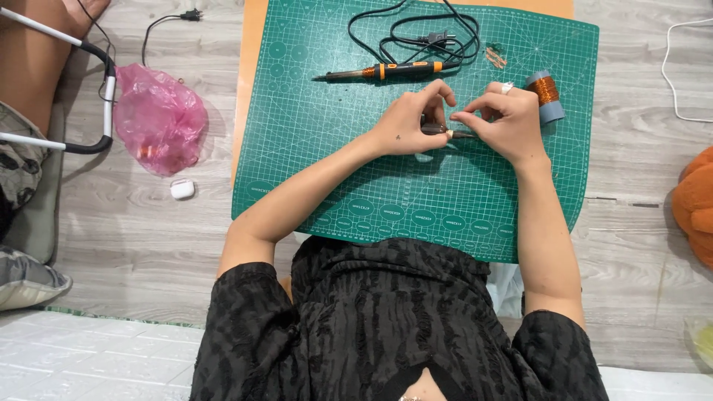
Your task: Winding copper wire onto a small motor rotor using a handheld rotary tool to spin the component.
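Both hands meet over the middle of a green cutting mat [334, 171]. My left hand [411, 119] pinches a small dark metal part [440, 131] between thumb and fingers. My right hand [503, 119], with a ring on one finger, grips the other end of that same part; its thin tip pokes out between the hands. Much of the part is hidden by my fingers. Just beyond my hands lies a black and orange soldering iron [386, 71] with its coiled black cord [423, 33]. A spool of copper wire [547, 95] rests beside my right hand.
A few small brownish bits [495, 57] lie near the cord. Left of the mat on the wooden floor sit a pink plastic bag [158, 117], a small white earbud case [182, 189] and a loose plug [191, 14]. An orange plush thing [696, 204] is at the right edge.
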